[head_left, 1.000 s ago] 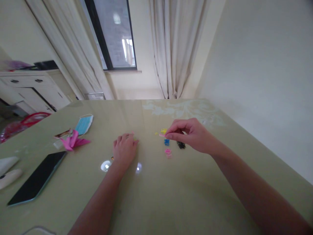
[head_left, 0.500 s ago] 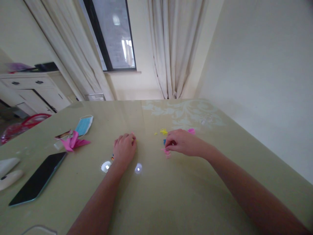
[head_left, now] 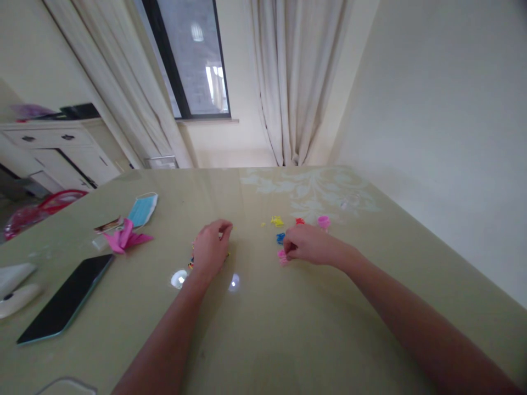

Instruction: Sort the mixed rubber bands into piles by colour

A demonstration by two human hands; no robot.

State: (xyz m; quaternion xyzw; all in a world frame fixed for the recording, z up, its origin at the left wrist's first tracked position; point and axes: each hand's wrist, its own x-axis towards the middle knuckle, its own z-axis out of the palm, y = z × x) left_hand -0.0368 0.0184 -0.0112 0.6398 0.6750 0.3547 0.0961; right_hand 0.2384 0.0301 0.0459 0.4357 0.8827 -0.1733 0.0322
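Note:
My left hand (head_left: 212, 249) rests over a mixed pile of tiny coloured pieces (head_left: 191, 262), mostly hidden beneath it. Its thumb and forefinger are closed together; anything between them is too small to make out. My right hand (head_left: 308, 244) has its curled fingertips at a little heap of pink pieces (head_left: 282, 257), and whatever they pinch is hidden. Just beyond lie a blue heap (head_left: 280, 238), a yellow heap (head_left: 277, 221) and a partly covered red heap (head_left: 300, 220). A small pink cup-like thing (head_left: 324, 221) stands behind my right wrist.
On the left of the glossy table (head_left: 263, 334) lie a dark phone or tablet (head_left: 66, 299), a pink folded-paper shape (head_left: 127, 238), a blue face mask (head_left: 143, 210) and white rounded objects (head_left: 18, 299). A wall (head_left: 444, 137) runs along the right side.
My right hand has come down and nearer from the yellow heap to the pink heap, bringing a pink piece. My left hand has lifted slightly, its thumb and forefinger drawn together, uncovering more coloured pieces.

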